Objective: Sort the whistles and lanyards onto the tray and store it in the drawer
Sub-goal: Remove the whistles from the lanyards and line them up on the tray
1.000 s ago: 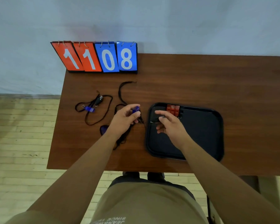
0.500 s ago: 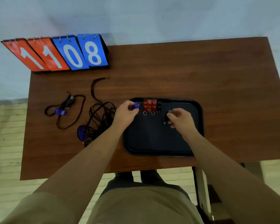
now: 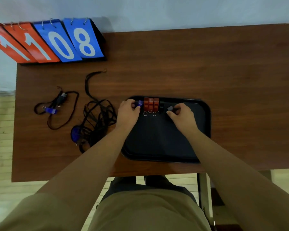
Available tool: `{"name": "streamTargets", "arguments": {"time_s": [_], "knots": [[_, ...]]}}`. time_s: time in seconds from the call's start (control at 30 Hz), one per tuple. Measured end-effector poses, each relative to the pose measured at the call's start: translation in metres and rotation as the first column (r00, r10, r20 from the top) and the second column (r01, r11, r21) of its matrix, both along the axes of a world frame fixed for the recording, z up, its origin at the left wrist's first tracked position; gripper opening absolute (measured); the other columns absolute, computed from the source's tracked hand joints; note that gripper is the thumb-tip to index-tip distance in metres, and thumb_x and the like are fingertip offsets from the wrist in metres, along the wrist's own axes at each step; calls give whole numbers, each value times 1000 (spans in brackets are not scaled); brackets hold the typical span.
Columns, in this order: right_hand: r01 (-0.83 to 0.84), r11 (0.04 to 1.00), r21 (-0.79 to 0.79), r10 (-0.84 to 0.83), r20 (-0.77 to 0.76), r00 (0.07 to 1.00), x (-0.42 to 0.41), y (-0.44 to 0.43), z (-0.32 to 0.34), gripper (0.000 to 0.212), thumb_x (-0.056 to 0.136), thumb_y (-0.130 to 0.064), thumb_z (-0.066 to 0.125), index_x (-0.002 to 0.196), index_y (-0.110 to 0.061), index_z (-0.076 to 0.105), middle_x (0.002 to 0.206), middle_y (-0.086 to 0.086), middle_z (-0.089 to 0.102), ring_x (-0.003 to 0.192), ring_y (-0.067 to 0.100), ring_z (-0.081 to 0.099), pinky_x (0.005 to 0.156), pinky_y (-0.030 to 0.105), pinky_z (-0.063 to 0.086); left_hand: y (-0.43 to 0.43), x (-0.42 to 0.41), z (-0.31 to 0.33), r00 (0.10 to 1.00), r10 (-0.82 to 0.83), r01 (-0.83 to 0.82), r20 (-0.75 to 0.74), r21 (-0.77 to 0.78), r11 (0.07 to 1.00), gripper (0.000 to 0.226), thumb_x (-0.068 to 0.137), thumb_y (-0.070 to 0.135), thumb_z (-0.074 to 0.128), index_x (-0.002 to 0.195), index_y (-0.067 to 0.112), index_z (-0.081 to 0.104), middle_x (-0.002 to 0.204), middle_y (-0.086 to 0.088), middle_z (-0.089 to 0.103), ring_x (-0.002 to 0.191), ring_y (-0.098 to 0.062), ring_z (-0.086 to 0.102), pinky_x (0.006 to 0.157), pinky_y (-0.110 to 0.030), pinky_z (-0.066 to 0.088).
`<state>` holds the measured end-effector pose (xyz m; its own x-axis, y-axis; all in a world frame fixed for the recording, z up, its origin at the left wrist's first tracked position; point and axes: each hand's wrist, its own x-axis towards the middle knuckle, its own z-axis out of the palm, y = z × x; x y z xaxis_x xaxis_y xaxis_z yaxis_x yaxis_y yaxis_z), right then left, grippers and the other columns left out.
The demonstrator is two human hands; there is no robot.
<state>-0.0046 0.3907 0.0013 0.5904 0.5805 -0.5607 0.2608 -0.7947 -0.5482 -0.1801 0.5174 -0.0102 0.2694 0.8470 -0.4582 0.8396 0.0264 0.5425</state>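
A black tray [image 3: 205, 114] lies on the wooden table [image 3: 207, 64]. Three red whistles [image 3: 151, 103] stand in a row at its far edge, with a black whistle [image 3: 161, 106] just right of them. My left hand [image 3: 128, 112] pinches a blue whistle [image 3: 139, 103] at the left end of that row. My right hand [image 3: 180, 114] pinches a grey whistle [image 3: 170, 108] to the right of the black one. A heap of black lanyards [image 3: 97, 117] with a blue whistle [image 3: 75, 133] lies left of the tray. Farther left lies a lanyard with a blue whistle [image 3: 50, 110] and a grey whistle [image 3: 62, 96].
A flip scoreboard [image 3: 47, 42] reading 1108 stands at the table's far left corner. A metal table leg [image 3: 205, 194] shows below the near edge on the right. A pale wall runs behind the table; wood flooring lies to the left.
Both hands moved forward to the tray's far edge. The left hand brought the blue whistle next to the red row, and the right hand carried the grey whistle up beside the black one.
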Motion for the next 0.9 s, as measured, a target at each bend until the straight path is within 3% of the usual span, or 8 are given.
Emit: {"name": "streamTargets", "arguments": {"time_s": [0.1,0.17,0.3,0.5,0.9], "knots": [[-44,999,-15,44,0,999,0,-7,-3,41,94,-26,68,131,-12,55,123,5,52,84,5,53,64,12,40,-3,-2,-2,999,-23,23,-22,27,999,32,96,18,63,128,14,60,120,-2,58,92,-7,56,82,-20,43],[-60,998,-25,60,18,998,-2,-10,-5,37,96,-21,65,131,-12,55,124,6,52,83,6,52,58,9,35,-4,-3,-3,999,-35,36,-39,40,999,27,96,18,62,123,16,61,117,-1,60,94,-10,59,83,-22,46],[-7,1000,9,6,58,998,-3,-7,-9,30,96,-22,65,123,-11,57,117,8,58,87,13,58,64,18,42,-2,1,-3,999,-23,24,-29,35,999,26,97,19,61,123,15,62,115,-2,60,100,-16,62,89,-29,52],[-21,1000,16,20,79,997,-6,5,-9,33,96,-29,64,124,-11,60,119,7,56,94,19,61,82,36,55,2,6,-5,1000,-25,25,-4,13,1000,26,96,23,62,122,19,63,115,-1,65,97,-14,64,81,-24,48],[-49,999,16,47,122,991,-6,11,-10,30,99,-25,59,126,-11,61,119,8,56,95,20,62,84,39,57,-2,6,0,992,-108,109,65,-12,994,22,97,21,62,119,17,64,98,7,63,80,-2,57,74,-20,44]]}}
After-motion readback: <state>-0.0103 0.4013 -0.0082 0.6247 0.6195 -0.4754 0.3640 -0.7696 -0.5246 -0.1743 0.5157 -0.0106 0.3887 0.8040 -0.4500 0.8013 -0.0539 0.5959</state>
